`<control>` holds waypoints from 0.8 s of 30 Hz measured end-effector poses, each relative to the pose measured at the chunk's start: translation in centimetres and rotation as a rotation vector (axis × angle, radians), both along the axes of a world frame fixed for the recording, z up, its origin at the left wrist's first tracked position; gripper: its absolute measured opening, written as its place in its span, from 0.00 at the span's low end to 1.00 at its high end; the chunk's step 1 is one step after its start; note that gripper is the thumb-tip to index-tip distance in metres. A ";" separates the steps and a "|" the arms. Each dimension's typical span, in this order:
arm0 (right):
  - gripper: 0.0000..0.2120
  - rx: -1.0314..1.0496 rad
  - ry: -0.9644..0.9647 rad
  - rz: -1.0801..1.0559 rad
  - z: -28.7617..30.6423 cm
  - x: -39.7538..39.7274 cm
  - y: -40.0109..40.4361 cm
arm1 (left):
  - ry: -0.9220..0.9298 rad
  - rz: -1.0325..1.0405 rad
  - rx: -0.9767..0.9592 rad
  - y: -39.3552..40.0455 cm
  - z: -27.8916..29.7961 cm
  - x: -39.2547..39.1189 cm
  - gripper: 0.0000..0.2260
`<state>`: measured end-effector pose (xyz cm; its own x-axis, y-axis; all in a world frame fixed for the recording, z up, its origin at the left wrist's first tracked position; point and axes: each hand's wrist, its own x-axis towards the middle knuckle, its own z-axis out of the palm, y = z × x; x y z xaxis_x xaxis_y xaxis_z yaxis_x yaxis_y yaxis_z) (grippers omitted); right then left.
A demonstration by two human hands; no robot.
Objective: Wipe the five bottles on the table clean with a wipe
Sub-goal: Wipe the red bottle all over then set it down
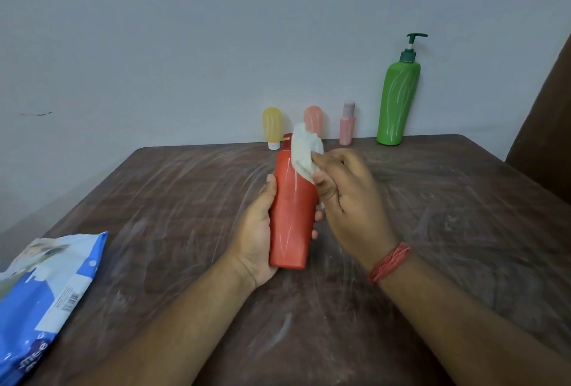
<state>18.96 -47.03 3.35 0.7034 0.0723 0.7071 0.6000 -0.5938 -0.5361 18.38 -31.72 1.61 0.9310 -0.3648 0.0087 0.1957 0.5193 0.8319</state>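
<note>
Head view: a red bottle point(292, 206) is held above the middle of the brown table point(448, 215), tilted with its cap end away from the person. It is gripped round its lower body by the left hand point(258, 234), thumb on one side and fingertips showing on the other. A crumpled white wipe point(304, 152) is pinched by the right hand point(346, 197) and pressed against the bottle's upper part near the cap. Along the far edge, against the wall, four more bottles are stood upright: a yellow tube bottle point(272, 127), a pink tube bottle point(314, 118) (partly hidden behind the wipe), a small pink bottle point(347, 124) and a green pump bottle point(398, 101). A blue wipes packet point(46, 299) is laid at the near left corner. The glossy bottle could be twisted loose in the one-handed grip if the wipe is pushed hard, and the small bottles behind could be knocked over.
</note>
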 end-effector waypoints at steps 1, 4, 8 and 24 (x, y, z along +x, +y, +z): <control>0.19 -0.034 -0.058 -0.036 0.1 0.0 0.0 | -0.014 0.007 0.023 0.1 0.0 0.0 0.25; 0.10 -0.104 -0.173 -0.182 0.6 0.2 -0.1 | -0.090 0.059 0.157 -0.3 -0.1 -0.3 0.23; 0.12 -0.130 -0.262 -0.282 1.2 0.3 0.0 | -0.215 0.110 0.369 -1.4 -0.2 -0.5 0.23; 0.08 -0.142 -0.190 -0.157 0.9 0.2 -0.8 | -0.145 0.140 0.231 -0.6 -0.3 -0.1 0.20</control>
<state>19.13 -47.86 4.25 0.5695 0.0811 0.8180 0.5769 -0.7483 -0.3274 18.30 -32.30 1.31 0.9674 -0.2411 0.0769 0.0063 0.3266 0.9451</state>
